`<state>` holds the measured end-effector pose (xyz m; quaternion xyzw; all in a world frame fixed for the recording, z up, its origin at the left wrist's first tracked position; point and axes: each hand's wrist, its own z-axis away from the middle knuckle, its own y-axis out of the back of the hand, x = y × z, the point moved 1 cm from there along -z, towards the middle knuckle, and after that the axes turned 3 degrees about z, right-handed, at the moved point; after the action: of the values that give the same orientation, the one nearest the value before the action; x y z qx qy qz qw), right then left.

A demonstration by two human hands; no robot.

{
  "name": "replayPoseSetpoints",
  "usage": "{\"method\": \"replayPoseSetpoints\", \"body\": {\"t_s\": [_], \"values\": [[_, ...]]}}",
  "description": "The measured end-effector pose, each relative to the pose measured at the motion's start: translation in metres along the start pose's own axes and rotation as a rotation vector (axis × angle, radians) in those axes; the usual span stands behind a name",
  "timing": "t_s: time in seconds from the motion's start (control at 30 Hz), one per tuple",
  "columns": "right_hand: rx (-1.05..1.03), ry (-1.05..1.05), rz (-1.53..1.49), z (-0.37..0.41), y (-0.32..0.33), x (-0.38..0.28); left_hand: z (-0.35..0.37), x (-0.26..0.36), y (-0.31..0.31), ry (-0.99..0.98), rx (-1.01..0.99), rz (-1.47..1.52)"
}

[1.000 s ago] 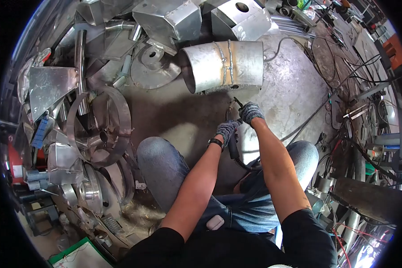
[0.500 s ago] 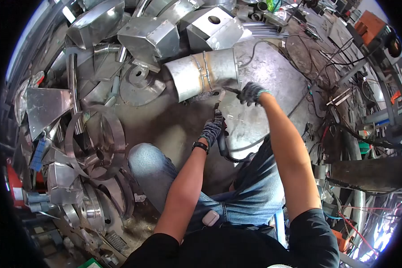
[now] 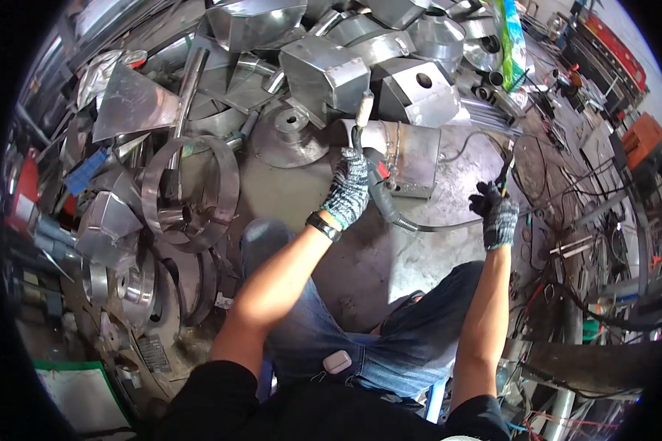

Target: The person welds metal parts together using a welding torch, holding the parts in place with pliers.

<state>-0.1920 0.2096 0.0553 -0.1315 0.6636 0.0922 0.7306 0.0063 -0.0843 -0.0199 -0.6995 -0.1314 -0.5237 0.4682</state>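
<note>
My left hand (image 3: 348, 187), in a grey knit glove, is wrapped round a welding torch (image 3: 377, 184) with a red trigger and a pale nozzle pointing up. The torch's black cable bends down and runs right, behind my right hand. My right hand (image 3: 499, 214), also gloved, is raised at the right with its fingers curled round the handle of a dark tool (image 3: 506, 173), whose exact kind I cannot make out. Beyond the torch, a metal cylinder (image 3: 419, 151) with a brownish weld seam lies on the floor, partly hidden by the torch and my left hand.
Sheet-metal boxes (image 3: 324, 72) and cones are piled at the back. Metal rings (image 3: 191, 189) and offcuts lie at the left, with a green-edged board (image 3: 81, 397) at the lower left. Cables, rods and a thick dark beam (image 3: 592, 364) are at the right.
My hands have moved apart and away from the cylinder. My left hand has raised the torch so its nozzle points up; my right hand has shifted right with its tool. The view has shifted too.
</note>
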Motion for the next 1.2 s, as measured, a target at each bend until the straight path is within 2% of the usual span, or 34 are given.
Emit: {"method": "replayPoseSetpoints", "body": {"t_s": [0.07,0.1,0.13,0.2,0.23,0.27,0.33,0.37,0.4,0.47,0.5,0.6,0.63,0.67,0.73,0.77,0.87,0.9,0.93,1.0,1.03,1.1,1.13,1.2], "values": [[0.053,0.079,0.109,0.034,-0.012,-0.012,-0.020,-0.009,0.020,0.329,-0.679,0.312],[0.030,0.152,0.156,0.053,-0.017,-0.018,0.019,0.026,-0.008,0.466,-0.455,0.332],[0.010,0.184,0.161,0.064,-0.018,-0.016,0.032,0.037,-0.013,0.475,-0.038,0.556],[-0.040,0.228,0.254,0.084,-0.023,-0.019,0.031,0.010,0.003,0.510,-0.149,0.545],[-0.065,0.247,0.338,0.096,-0.028,-0.028,0.038,0.017,-0.004,0.488,-0.174,0.423],[-0.088,0.272,0.385,0.108,-0.034,-0.038,0.049,0.021,-0.009,0.460,-0.264,0.449],[-0.154,0.328,0.467,0.127,-0.038,-0.057,0.066,0.034,-0.021,0.165,-0.191,-0.118],[-0.189,0.428,0.610,0.135,-0.040,-0.071,0.044,-0.011,0.006,0.455,-0.453,0.393],[-0.209,0.607,0.806,0.145,-0.045,-0.087,0.051,-0.004,-0.001,0.470,-0.452,0.396],[-0.203,0.774,1.017,0.155,-0.049,-0.105,0.067,0.027,-0.022,0.045,-0.296,0.052],[-0.224,0.767,1.041,0.163,-0.055,-0.118,0.055,0.014,-0.007,0.165,-0.456,0.248],[-0.260,0.955,1.153,0.173,-0.064,-0.141,0.053,0.012,0.002,0.282,-0.494,0.393],[-0.255,0.961,1.145,0.176,-0.064,-0.144,0.046,-0.026,0.020,0.188,-0.421,0.327],[-0.262,1.024,1.171,0.181,-0.066,-0.153,0.041,-0.031,0.024,0.194,-0.421,0.329],[-0.256,0.935,1.307,0.190,-0.078,-0.170,0.035,-0.032,0.027,0.468,-0.607,0.470],[-0.262,0.917,1.291,0.189,-0.078,-0.171,0.037,-0.031,0.024,0.472,-0.605,0.474],[-0.266,0.994,1.392,0.191,-0.084,-0.185,0.041,-0.028,0.004,0.450,-0.464,0.391],[-0.281,1.011,1.393,0.192,-0.086,-0.189,0.030,-0.072,0.020,0.317,-0.402,0.269],[-0.282,1.010,1.397,0.191,-0.086,-0.191,0.035,-0.062,0.014,0.319,-0.402,0.273],[-0.293,1.093,1.506,0.190,-0.089,-0.196,0.048,-0.020,-0.005,0.338,-0.200,0.205],[-0.321,1.113,1.533,0.191,-0.091,-0.201,0.048,-0.008,-0.005,0.340,-0.201,0.208],[-0.342,1.123,1.545,0.192,-0.094,-0.208,0.044,0.008,-0.005,0.721,-0.674,0.809],[-0.365,1.135,1.554,0.193,-0.095,-0.211,0.039,-0.015,0.000,0.720,-0.675,0.814],[-0.360,1.141,1.540,0.195,-0.094,-0.213,0.023,-0.080,0.016,0.231,-0.192,0.282]]}}
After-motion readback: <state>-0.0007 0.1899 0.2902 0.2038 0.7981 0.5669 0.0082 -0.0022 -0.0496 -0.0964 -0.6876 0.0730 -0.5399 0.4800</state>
